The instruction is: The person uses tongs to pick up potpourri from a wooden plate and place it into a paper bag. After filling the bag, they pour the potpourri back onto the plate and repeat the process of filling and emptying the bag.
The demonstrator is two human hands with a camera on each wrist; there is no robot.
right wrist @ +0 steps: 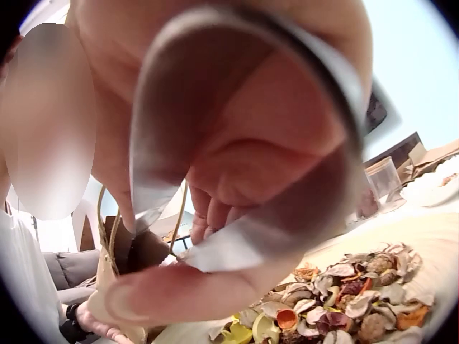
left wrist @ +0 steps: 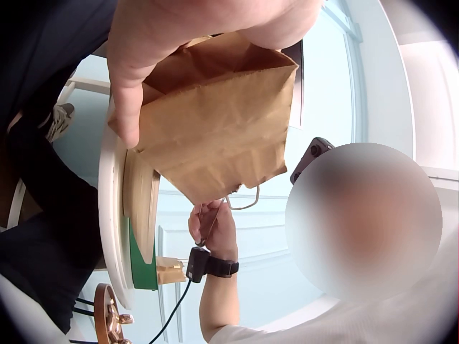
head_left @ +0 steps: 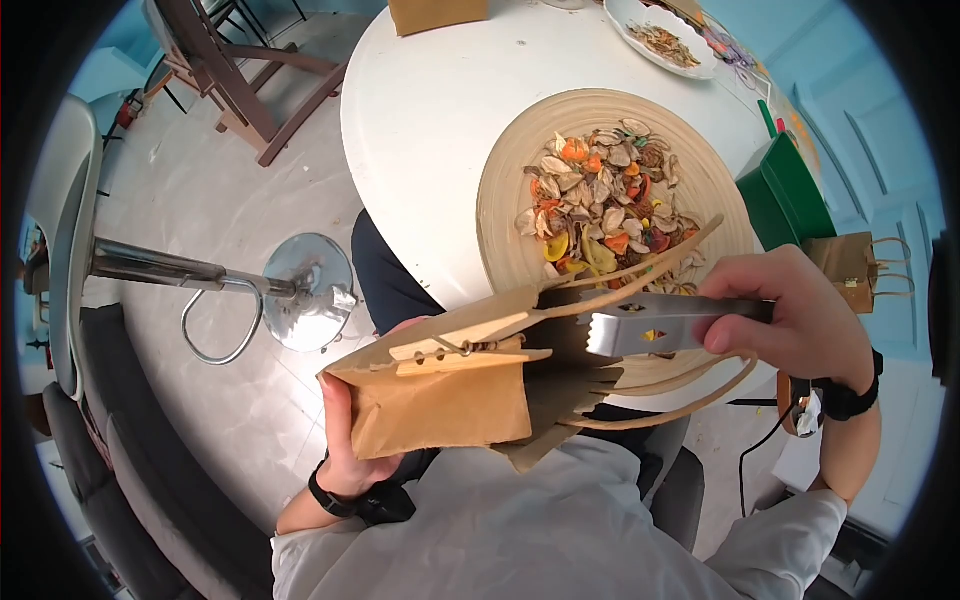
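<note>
A brown paper bag point(head_left: 440, 410) with twisted paper handles lies tilted in front of the person, its mouth facing right. The left hand point(head_left: 350, 455) grips it by the bottom end, with the thumb along one side; the left wrist view shows this hand point(left wrist: 179, 43) over the bag's base point(left wrist: 222, 122). A wooden clothespin point(head_left: 465, 350) lies along the bag's side. Metal tongs point(head_left: 665, 325) are held in the right hand point(head_left: 800, 310), between thumb and fingers, their toothed tips right at the bag's mouth. Dried potpourri pieces point(head_left: 600, 200) fill the middle of a round wooden tray point(head_left: 510, 210).
The tray sits on a round white table point(head_left: 420, 130). A white dish point(head_left: 625, 20) with dried bits stands at the far side. To the right are a green box point(head_left: 785, 195) and a small paper bag point(head_left: 845, 270). A metal-based stool point(head_left: 305, 290) stands left on the floor.
</note>
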